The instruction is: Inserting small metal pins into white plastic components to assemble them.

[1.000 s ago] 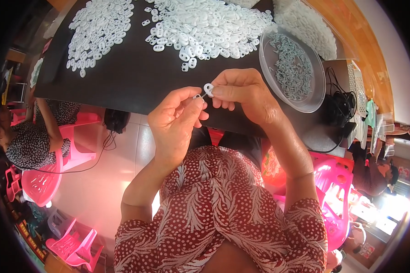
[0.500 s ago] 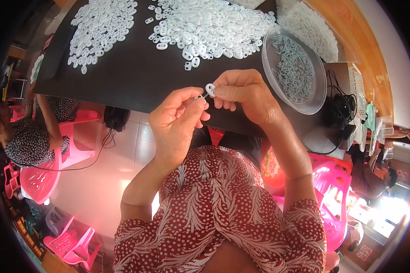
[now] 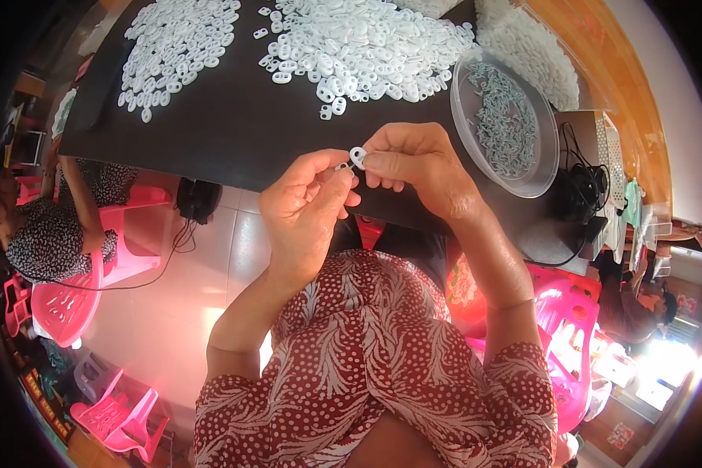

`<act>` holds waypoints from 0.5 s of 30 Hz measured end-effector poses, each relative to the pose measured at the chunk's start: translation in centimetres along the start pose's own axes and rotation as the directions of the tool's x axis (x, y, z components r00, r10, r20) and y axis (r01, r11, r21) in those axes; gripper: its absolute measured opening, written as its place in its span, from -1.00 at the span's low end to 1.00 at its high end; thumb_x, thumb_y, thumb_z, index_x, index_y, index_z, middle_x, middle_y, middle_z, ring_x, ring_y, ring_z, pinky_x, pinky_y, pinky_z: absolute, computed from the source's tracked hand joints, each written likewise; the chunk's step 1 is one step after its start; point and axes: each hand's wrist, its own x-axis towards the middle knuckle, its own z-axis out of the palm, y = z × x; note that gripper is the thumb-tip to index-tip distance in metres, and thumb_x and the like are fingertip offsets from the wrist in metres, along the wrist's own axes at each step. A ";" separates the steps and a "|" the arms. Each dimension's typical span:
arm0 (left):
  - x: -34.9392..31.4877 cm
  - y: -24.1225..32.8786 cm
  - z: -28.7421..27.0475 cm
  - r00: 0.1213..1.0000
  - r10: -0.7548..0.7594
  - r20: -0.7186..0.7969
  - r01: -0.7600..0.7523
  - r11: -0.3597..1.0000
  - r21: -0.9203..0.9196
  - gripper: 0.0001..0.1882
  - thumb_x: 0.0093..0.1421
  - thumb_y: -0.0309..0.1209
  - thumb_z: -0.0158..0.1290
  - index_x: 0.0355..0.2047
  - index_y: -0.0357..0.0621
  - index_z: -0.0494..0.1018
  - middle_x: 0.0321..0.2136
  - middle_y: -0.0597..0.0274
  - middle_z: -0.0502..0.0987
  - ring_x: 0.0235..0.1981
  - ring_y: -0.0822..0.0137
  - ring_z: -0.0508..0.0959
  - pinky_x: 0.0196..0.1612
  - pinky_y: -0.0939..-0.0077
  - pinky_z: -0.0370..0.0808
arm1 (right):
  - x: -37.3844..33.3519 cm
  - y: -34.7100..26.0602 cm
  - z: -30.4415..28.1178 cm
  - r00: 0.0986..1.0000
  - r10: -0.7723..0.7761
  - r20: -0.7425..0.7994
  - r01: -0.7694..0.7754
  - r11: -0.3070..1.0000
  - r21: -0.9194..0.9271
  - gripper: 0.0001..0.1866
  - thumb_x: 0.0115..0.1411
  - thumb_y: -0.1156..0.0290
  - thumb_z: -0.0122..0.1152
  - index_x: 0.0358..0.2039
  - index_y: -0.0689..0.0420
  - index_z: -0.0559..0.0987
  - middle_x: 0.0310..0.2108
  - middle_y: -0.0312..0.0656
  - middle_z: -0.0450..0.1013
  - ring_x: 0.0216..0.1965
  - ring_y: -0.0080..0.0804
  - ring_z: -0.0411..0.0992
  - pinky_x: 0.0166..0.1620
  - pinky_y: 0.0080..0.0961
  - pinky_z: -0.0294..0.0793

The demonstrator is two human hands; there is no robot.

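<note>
Close together over the near edge of the dark table, my two hands pinch small parts. My right hand grips a white two-hole plastic piece between thumb and forefinger. A small light-coloured piece, mostly covered by the fingers, is pinched in my left hand. Between the two pieces runs a short thin dark shaft, like a screw; its ends are hidden. Beyond my hands lies a large heap of white two-hole pieces. Grey screws fill part of a round clear tub at the right.
A second heap of white pieces spreads at the far left. Behind the tub sits a bag of white parts. Black cables hang at the right. Pink chairs stand on both sides; another person sits at the left.
Both hands stay nearly in place, with only a slight shift. The white pieces remain pinched, and the shaft between them looks a little shorter or more covered.
</note>
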 end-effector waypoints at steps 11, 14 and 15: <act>0.1 -0.8 -0.2 0.994 0.066 0.086 -0.060 0.996 -0.065 -0.68 0.21 -0.56 -0.01 -0.01 -0.29 0.39 -0.41 0.28 0.50 -0.47 0.52 0.50 -0.47 0.72 0.40 | 0.2 0.5 0.6 0.992 -0.126 0.003 0.126 0.988 -0.085 -0.86 0.04 0.49 0.12 -0.51 0.33 0.52 -0.63 -0.25 0.42 -0.55 -0.62 0.34 -0.47 -0.63 0.32; 0.1 -0.9 -0.2 0.993 0.058 0.099 -0.054 0.998 -0.038 -0.68 0.21 -0.56 -0.01 -0.01 -0.28 0.40 -0.40 0.28 0.50 -0.46 0.53 0.50 -0.47 0.72 0.40 | 0.2 0.6 0.6 0.990 -0.138 -0.003 0.137 0.982 -0.127 -0.86 0.03 0.50 0.11 -0.53 0.34 0.50 -0.63 -0.23 0.42 -0.54 -0.59 0.35 -0.45 -0.59 0.34; 0.1 -0.9 -0.2 0.993 0.040 0.107 -0.038 0.999 -0.023 -0.69 0.22 -0.55 -0.01 -0.02 -0.28 0.41 -0.39 0.28 0.50 -0.46 0.53 0.50 -0.46 0.72 0.40 | 0.2 0.7 0.5 0.990 -0.144 0.007 0.143 0.979 -0.142 -0.86 0.03 0.50 0.11 -0.54 0.34 0.49 -0.62 -0.22 0.42 -0.54 -0.58 0.36 -0.43 -0.57 0.36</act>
